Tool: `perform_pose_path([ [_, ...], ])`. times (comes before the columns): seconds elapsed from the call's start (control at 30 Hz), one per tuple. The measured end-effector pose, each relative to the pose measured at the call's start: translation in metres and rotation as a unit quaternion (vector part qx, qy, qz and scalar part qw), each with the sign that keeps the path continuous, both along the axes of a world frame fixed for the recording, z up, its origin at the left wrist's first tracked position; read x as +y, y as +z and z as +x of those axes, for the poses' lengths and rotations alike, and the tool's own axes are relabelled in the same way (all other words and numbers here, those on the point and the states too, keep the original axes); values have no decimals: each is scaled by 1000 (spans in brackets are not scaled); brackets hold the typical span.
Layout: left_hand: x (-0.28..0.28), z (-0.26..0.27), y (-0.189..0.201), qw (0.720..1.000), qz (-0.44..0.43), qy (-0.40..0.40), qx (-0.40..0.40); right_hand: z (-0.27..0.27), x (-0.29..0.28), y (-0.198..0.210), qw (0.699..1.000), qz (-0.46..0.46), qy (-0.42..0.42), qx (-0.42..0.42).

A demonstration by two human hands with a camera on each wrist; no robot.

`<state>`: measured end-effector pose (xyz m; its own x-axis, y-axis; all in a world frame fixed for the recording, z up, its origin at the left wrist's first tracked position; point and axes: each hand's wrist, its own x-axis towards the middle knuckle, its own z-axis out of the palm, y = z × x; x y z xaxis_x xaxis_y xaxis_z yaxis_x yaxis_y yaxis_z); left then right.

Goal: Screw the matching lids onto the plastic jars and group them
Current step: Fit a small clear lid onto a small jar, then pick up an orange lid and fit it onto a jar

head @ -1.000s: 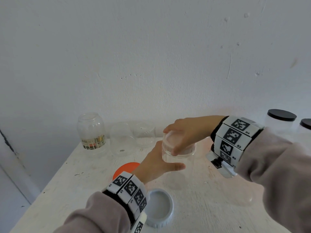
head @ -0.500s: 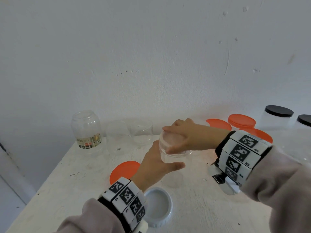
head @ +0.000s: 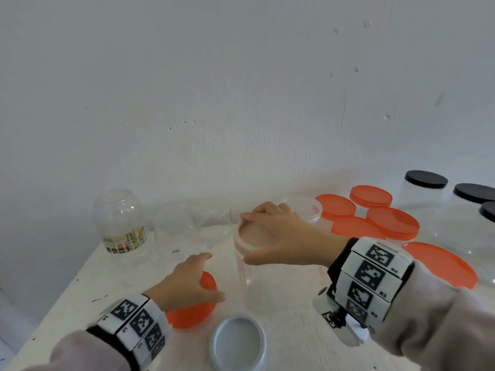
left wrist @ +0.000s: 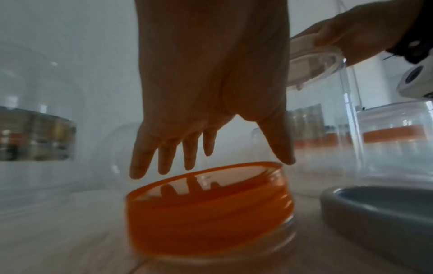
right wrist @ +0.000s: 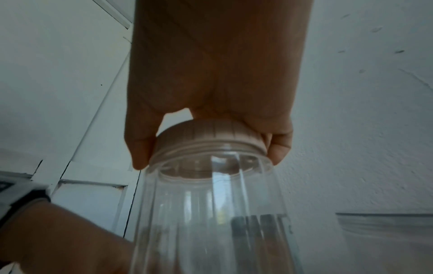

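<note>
My right hand sits on top of the pale pink ribbed screw lid, thumb on one side of its rim and fingers curled down over the other, gripping it on the mouth of the tall clear plastic jar. That jar stands upright near the middle of the white bench. My left hand is off the jar, fingers straight and loosely spread, hovering just above the orange round lid that lies open side up beside the jar toward the left edge; I cannot tell whether the thumb touches its rim. A grey-white round lid lies open side up at the near edge. Along the back edge stand a clear labelled jar and two more open clear jars. Toward the back right corner are orange-lidded jars grouped together, with black-lidded jars beyond them.
</note>
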<state>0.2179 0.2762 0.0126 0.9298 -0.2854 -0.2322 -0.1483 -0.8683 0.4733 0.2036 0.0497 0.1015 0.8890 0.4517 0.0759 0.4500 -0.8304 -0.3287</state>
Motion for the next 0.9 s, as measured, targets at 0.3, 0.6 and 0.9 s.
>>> perform_pose_path([
  [0.3,24,6,-13,994,66,2,91,71,13,7,991,14,-112,-69],
  [0.6,27,2,-9,996,27,12,83,125,21,2,980,-34,-193,-39],
  [0.9,37,1,2,995,-78,65,21,144,29,10,971,-100,-217,-14],
])
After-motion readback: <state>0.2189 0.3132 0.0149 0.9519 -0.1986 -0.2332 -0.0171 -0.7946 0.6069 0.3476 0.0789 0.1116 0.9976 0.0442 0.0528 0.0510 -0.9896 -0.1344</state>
